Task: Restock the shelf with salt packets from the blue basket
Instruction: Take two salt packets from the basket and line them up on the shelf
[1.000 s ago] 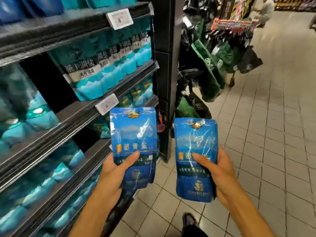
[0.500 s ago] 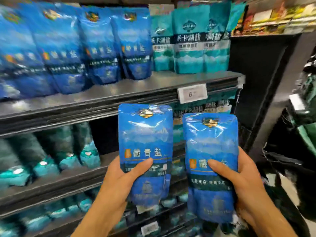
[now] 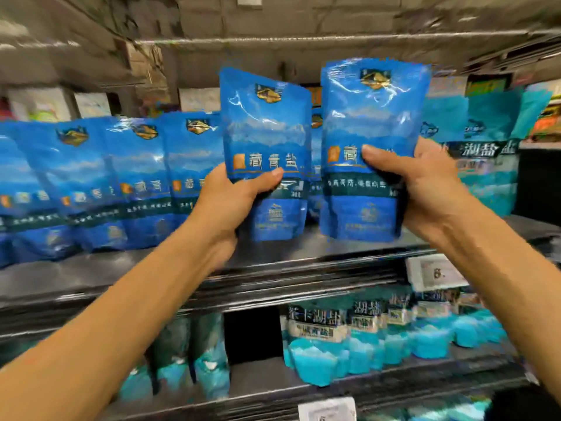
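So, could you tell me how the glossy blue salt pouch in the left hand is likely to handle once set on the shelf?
The glossy blue salt pouch probably flexes: its film is wrinkled. The shine suggests slipperiness, so the left hand pinches it. It may tip; shelved blue pouches lean.

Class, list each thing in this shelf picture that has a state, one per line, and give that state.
Left hand: grips a packet, thumb across its front.
Right hand: grips a packet, thumb across its front.
Left glossy blue salt packet: sealed, upright, tilted slightly, held in front of the shelf.
Right glossy blue salt packet: sealed, upright, held.
Grey metal shelf: stocked left with blue packets, bare patch below the hands.
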A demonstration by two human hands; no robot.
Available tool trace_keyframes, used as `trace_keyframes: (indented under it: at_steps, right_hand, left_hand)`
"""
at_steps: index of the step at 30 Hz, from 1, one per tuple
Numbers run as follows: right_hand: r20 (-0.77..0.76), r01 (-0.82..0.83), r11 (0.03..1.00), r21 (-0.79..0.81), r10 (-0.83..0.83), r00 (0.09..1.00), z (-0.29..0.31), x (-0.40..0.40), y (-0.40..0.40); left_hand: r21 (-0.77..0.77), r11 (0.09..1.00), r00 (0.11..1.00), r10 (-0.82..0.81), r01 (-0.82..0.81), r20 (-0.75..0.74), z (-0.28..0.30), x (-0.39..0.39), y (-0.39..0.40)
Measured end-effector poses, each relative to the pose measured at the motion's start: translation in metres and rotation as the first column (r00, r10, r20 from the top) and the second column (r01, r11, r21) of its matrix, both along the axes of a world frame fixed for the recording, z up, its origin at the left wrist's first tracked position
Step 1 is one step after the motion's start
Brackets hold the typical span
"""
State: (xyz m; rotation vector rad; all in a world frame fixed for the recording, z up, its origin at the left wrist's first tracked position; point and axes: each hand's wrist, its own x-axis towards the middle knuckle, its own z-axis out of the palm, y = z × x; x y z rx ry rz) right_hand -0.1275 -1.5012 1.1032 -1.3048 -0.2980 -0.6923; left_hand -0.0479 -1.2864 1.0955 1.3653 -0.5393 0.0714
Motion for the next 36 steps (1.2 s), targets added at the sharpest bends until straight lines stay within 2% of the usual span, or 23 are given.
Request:
trace_keyframes:
  at_steps: [4,7,9,10,12,14,19,22,25,32,36]
  right_hand:
    - [-0.067,-0.030,0.999,-0.040,0.028,0.997,0.001,0.051,-0.001]
    - [-0.131,-0.058,0.988,-0.142,0.040,0.991,-0.012,0.072,-0.009]
    - [-0.178,-0.105,0.963,-0.250,0.061,0.982,-0.019,0.075,-0.020]
    - [-0.198,-0.127,0.932,-0.340,0.061,0.978,-0.021,0.076,-0.027]
    - [-0.213,-0.155,0.841,-0.518,0.048,0.976,-0.026,0.074,-0.038]
    - [-0.202,-0.147,0.777,-0.612,0.026,0.979,-0.031,0.070,-0.043]
    - [-0.217,-0.111,0.753,-0.649,-0.044,0.975,-0.034,0.073,-0.045]
    - [-0.222,-0.046,0.767,-0.640,-0.127,0.967,-0.034,0.078,-0.043]
    - [-0.200,0.041,0.726,-0.687,-0.242,0.949,-0.034,0.081,-0.042]
    - [-0.045,0.205,0.568,-0.797,-0.394,0.918,-0.035,0.076,-0.040]
    - [-0.033,0.225,0.528,-0.819,-0.434,0.900,-0.037,0.077,-0.039]
  left_hand:
    - [0.078,0.993,0.995,0.092,-0.090,-0.025,-0.009,0.027,-0.014]
    - [0.085,0.991,0.994,0.108,-0.106,-0.018,-0.016,0.035,-0.016]
    - [0.178,0.978,0.993,0.106,-0.112,0.045,-0.017,0.039,-0.008]
    - [0.284,0.948,0.985,0.115,-0.146,0.126,-0.016,0.042,-0.002]
    - [0.500,0.826,0.951,0.129,-0.259,0.280,-0.016,0.043,0.009]
    - [0.605,0.697,0.904,0.152,-0.385,0.400,-0.017,0.043,0.016]
    - [0.592,0.551,0.779,0.190,-0.589,0.597,-0.015,0.038,0.016]
    - [0.636,0.371,0.729,0.213,-0.677,0.651,-0.011,0.035,0.014]
    - [0.696,0.207,0.726,0.176,-0.688,0.665,-0.006,0.033,0.015]
    - [0.673,0.074,0.676,0.132,-0.736,0.725,-0.006,0.030,0.017]
    - [0.663,0.068,0.666,0.120,-0.745,0.736,-0.009,0.030,0.020]
